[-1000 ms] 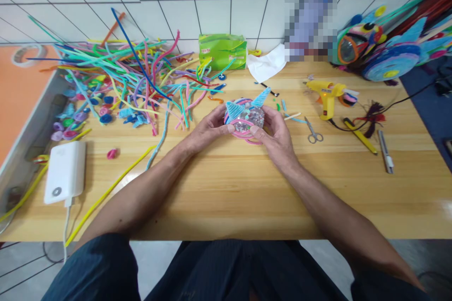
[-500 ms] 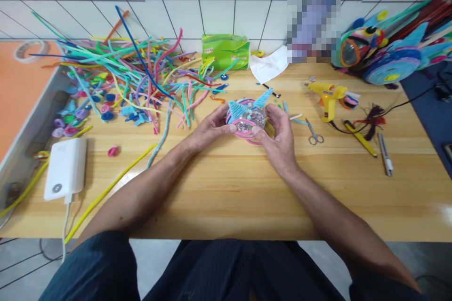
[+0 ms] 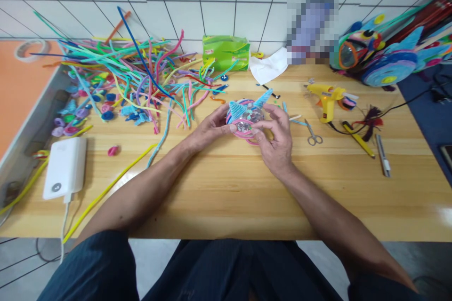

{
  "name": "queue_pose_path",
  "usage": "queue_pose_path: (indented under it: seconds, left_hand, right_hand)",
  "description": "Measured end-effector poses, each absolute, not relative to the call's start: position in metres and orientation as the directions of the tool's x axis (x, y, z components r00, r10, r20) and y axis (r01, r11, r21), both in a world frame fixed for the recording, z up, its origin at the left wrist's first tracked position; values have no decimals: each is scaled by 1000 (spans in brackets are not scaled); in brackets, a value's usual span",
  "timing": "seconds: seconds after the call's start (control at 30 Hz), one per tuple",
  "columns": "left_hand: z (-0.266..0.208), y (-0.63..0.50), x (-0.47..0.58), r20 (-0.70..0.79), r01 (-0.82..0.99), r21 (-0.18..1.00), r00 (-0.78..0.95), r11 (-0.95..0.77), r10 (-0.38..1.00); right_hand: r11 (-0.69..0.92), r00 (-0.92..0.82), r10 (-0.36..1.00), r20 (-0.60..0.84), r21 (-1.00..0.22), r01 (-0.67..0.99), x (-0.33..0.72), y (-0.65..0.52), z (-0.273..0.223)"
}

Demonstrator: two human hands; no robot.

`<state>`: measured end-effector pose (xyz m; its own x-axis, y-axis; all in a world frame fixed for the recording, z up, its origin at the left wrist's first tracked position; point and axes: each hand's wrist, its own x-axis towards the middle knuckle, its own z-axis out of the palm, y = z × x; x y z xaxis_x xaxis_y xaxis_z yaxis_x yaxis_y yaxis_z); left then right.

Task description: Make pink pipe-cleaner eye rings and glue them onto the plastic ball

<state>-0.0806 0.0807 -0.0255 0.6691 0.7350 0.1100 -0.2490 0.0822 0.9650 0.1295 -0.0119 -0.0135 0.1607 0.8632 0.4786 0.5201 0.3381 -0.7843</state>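
Over the smooth wooden table (image 3: 226, 193), my left hand (image 3: 209, 130) grasps a rounded craft piece (image 3: 248, 115) and my right hand (image 3: 278, 141) pinches its pink, looped near rim (image 3: 243, 137); it looks silvery and glittering, two fuzzy blue cones (image 3: 237, 109) pointing away from me, the right one slanting rightward, its long axis unclear

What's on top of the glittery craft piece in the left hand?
Two light-blue pointed pieces stick up from the craft piece. The left hand and right hand cover parts of its sides, and its underside cannot be seen.
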Motion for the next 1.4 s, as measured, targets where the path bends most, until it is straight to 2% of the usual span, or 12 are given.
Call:
queue_pose_path:
  seconds: [0.27, 0.47, 0.73, 1.4]
  left_hand:
    - [-25, 80, -80, 109, -259, 962, 662, 90, 742]
    - [-28, 81, -81, 128, -260, 963, 664, 67, 737]
    - [-32, 82, -81, 136, -268, 961, 657, 61, 741]
    - [-30, 81, -80, 137, -274, 960, 644, 59, 752]
  right_hand:
    - [302, 149, 893, 424, -811, 500, 131, -10, -12]
    - [369, 99, 861, 499, -747, 552, 132, -12, -14]
    - [497, 3, 768, 641, -598, 628, 136, -8, -26]
    - [548, -54, 754, 654, -582, 600, 139, -6, -25]
